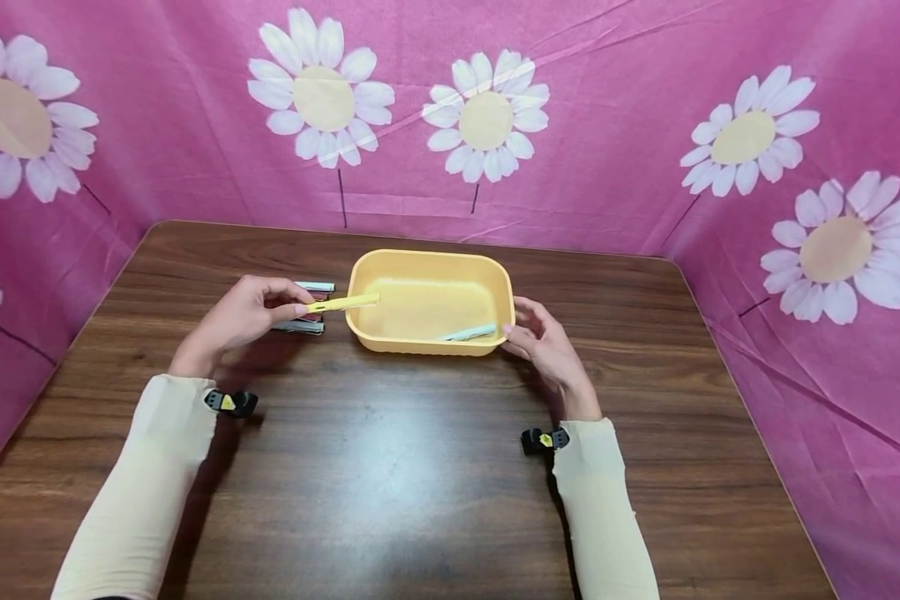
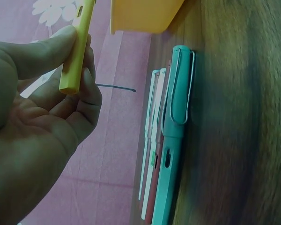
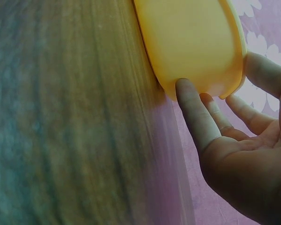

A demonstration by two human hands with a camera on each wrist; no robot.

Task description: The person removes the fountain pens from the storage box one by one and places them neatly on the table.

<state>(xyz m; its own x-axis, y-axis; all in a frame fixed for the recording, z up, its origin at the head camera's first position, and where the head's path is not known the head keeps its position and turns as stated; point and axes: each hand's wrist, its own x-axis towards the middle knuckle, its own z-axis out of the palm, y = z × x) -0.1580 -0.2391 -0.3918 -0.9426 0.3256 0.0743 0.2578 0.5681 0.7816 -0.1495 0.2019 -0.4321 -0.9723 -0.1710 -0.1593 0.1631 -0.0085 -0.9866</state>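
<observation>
My left hand pinches a yellow pen between thumb and fingers. Its far end reaches over the left rim of a yellow bin. In the left wrist view the yellow pen slants upward from the hand. Below it lie a teal pen with a wire clip, a dark red pen and pale pens, side by side. A pale pen rests inside the bin near its front right corner. My right hand touches the bin's right end, fairly straight fingers against the outside wall.
The bin stands on a dark wood-grain table, right of the row of pens. A pink cloth with large daisies hangs behind and beside the table. Each wrist carries a small black camera.
</observation>
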